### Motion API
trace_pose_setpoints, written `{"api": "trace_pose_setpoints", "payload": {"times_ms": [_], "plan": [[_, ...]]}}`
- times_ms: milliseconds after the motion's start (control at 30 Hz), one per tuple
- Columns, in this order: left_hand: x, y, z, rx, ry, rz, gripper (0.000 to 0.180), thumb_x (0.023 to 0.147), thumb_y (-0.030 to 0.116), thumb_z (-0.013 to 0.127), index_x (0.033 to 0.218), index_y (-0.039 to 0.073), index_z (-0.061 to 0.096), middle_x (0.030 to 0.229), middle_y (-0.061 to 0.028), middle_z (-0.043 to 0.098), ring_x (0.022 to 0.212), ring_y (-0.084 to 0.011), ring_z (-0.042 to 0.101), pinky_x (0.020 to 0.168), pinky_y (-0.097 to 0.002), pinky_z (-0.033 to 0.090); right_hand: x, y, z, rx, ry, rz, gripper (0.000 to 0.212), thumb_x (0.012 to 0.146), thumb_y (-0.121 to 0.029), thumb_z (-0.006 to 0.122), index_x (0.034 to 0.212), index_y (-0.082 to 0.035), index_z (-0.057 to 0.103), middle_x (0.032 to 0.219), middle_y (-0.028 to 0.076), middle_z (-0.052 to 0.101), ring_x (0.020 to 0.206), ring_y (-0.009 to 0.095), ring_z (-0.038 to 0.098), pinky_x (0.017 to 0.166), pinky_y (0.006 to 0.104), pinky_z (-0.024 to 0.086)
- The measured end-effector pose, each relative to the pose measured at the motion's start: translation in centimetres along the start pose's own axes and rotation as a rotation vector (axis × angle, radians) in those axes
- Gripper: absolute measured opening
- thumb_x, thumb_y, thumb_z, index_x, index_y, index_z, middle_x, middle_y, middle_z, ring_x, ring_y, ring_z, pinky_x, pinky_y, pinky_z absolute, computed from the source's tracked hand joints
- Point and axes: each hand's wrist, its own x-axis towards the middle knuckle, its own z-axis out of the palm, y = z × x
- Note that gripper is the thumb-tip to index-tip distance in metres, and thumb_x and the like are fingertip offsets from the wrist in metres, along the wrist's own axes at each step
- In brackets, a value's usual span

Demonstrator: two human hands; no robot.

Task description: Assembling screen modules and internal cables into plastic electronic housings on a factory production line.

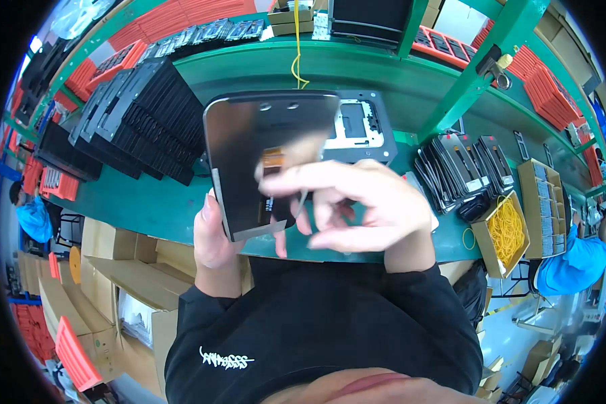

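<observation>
My left hand (215,236) grips a dark display panel (236,148) by its lower left edge, holding it tilted up above the green bench. An orange flex cable (273,158) shows near the middle of the panel. My right hand (384,202) is in front of the panel, smeared by motion. Its index finger reaches to the flex cable, thumb and fingers apart, and I see nothing held in it; whether it touches the cable I cannot tell. Partly hidden behind the panel, a black fixture (380,111) carries a white metal frame (357,138).
Stacked black trays (148,111) stand at the left. To the right are stacked dark panels (458,165), a box of yellow cords (507,229) and a divided carton (544,202). A green post (478,67) rises behind. Cardboard boxes (131,269) sit at lower left; a person in blue (572,266) is far right.
</observation>
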Motion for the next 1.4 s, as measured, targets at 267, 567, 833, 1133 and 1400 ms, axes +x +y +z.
{"api": "trace_pose_setpoints", "payload": {"times_ms": [267,567,833,1133,1400], "plan": [[3.8,2.9,2.1,0.296,-0.093,-0.017,0.072,0.104,0.054,0.043,0.130,-0.012,0.055,0.103,-0.0217,0.069,0.078,-0.0265,0.069,0.056,-0.0286,0.054,0.5,2.8,-0.4,-0.097,-0.016,-0.275,0.059,0.084,-0.002,0.075,0.141,0.004,0.059,0.088,0.007,0.073,0.056,0.015,0.064,0.057,0.0260,0.049],[10.3,2.6,5.5,0.029,-0.121,-0.120,0.066,0.103,0.047,0.050,0.145,-0.004,0.049,0.115,-0.0192,0.069,0.088,-0.0230,0.071,0.069,-0.0309,0.059,-0.2,1.3,-2.0,-0.131,0.081,-0.251,0.049,0.080,0.004,0.067,0.129,0.006,0.067,0.072,0.009,0.069,0.058,0.014,0.066,0.057,0.0240,0.048],[13.2,5.7,4.2,-0.734,-0.166,-0.243,0.064,0.110,0.051,0.027,0.159,0.009,0.033,0.147,-0.0267,0.050,0.107,-0.0420,0.064,0.084,-0.0562,0.056,-3.0,2.2,-5.3,-0.159,0.594,-0.347,0.028,0.096,-0.002,0.056,0.120,0.012,0.062,0.064,0.003,0.057,0.048,0.008,0.047,0.049,0.0216,0.037],[13.9,5.2,3.3,-0.478,-0.129,-0.161,0.065,0.108,0.052,0.031,0.154,0.006,0.040,0.134,-0.0223,0.061,0.098,-0.0333,0.068,0.083,-0.0488,0.056,-3.5,2.2,-6.0,-0.307,0.693,-0.252,0.026,0.102,-0.004,0.053,0.121,0.012,0.061,0.063,0.002,0.054,0.051,0.007,0.045,0.049,0.0205,0.034],[12.3,6.6,-1.4,1.068,-0.159,0.303,0.067,0.095,0.034,0.070,0.151,0.003,0.048,0.122,-0.0148,0.070,0.102,-0.0225,0.071,0.091,-0.0337,0.058,-3.5,2.3,-6.9,-0.267,0.772,-0.198,0.018,0.098,0.000,0.062,0.112,0.007,0.070,0.080,0.003,0.065,0.055,0.003,0.052,0.052,0.0176,0.036]]}}
